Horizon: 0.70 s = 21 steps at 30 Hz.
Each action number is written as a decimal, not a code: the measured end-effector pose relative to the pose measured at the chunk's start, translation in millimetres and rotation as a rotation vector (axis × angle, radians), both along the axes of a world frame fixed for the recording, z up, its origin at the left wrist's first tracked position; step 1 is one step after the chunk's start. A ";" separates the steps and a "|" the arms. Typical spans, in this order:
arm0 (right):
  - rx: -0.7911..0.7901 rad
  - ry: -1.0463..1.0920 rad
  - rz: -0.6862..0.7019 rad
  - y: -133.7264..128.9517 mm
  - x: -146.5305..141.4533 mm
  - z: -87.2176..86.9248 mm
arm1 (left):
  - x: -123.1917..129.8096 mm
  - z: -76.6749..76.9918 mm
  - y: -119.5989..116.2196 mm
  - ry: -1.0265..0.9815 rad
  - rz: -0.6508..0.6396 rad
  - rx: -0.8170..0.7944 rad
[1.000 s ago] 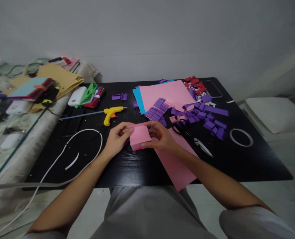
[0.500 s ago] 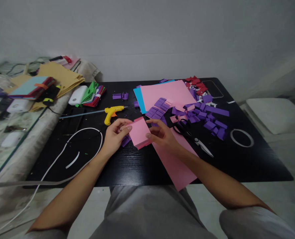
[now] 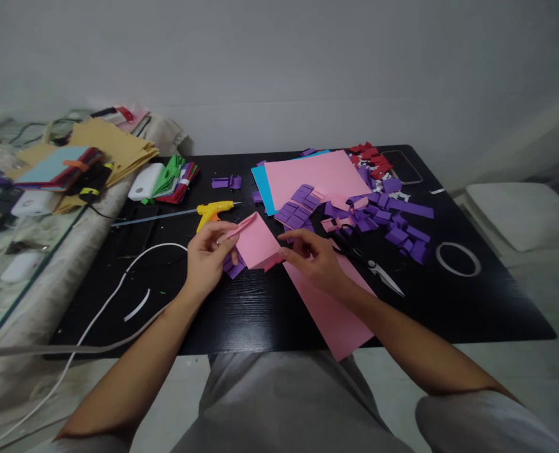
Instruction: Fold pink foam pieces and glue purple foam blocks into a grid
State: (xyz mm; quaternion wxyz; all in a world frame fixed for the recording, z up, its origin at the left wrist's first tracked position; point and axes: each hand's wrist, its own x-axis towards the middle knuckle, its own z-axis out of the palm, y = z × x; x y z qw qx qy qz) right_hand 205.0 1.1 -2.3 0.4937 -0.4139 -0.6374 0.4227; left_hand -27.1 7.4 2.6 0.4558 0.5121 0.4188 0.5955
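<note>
Item one, centre of the frame: folded pink paper point(image 3: 258, 244), a squarish piece with turned edges. I have it tilted, one corner toward the top of the frame, between my two hands over the black desk point(image 3: 255, 330).

Left hand point(image 3: 213, 248), left of centre: thumb above and fingers beneath, pinching the paper's left side near a fold.

Right hand point(image 3: 310, 255), right of centre: thumb and forefinger slightly parted, tips at the paper's right corner. I cannot tell whether they grip it or only brush it.

Handling notes, my judgement: the left pinch serves best as the steady anchor, with the right fingertips guiding the corner lightly. Pressure belongs along the folds; the broad face would probably buckle under a hard squeeze. Small turns suit it better than pulls, and both sides want even support so the creases come out square.

Surroundings: purple pieces point(image 3: 234, 269), partly hidden behind the left hand. Yellow glue gun point(image 3: 209, 212), above the left hand; I would allow its nozzle some room. Pink sheet point(image 3: 336, 314), lower centre-right, partly under the right forearm. Scissors point(image 3: 385, 279), right of the right hand, blades toward the lower right. Purple scraps point(image 3: 402, 234), upper right of the desk.
</note>
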 end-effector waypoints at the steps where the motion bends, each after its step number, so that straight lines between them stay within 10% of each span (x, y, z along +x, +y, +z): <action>1: -0.024 -0.002 0.021 -0.9 0.0 0.3 | -0.5 0.7 -0.2 0.004 0.027 0.016; 7: -0.326 0.245 0.238 -2.1 -1.3 -0.5 | 1.4 2.7 -2.8 0.057 0.055 0.001; 21: -0.299 0.230 0.213 2.6 -2.8 -7.7 | 2.1 0.0 -3.4 0.092 0.013 -0.062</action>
